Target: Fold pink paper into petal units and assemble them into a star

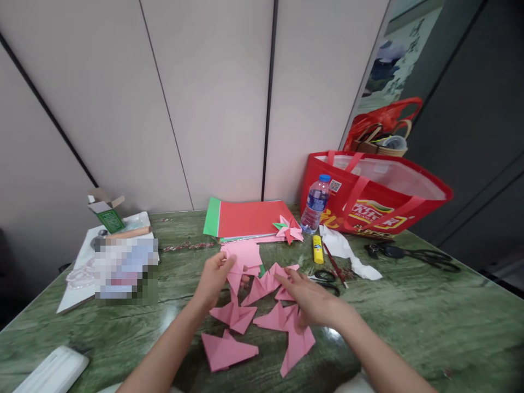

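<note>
Several folded pink paper pieces (pixel 229 349) lie spread on a green marble table (pixel 429 322). My left hand (pixel 213 279) is closed on one folded pink piece (pixel 241 262), pinching it near its upper edge just above the table. My right hand (pixel 313 300) lies over another pink piece (pixel 286 316), fingers stretched out and pointing left, resting on the paper. A finished pink paper flower (pixel 289 229) sits behind the pieces.
A stack of red and green paper sheets (pixel 249 218) lies at the back. A water bottle (pixel 316 203), yellow glue stick (pixel 317 249), scissors (pixel 327 279), larger black scissors (pixel 413 254) and a red tote bag (pixel 380 202) are at right. White tray (pixel 82 273) at left.
</note>
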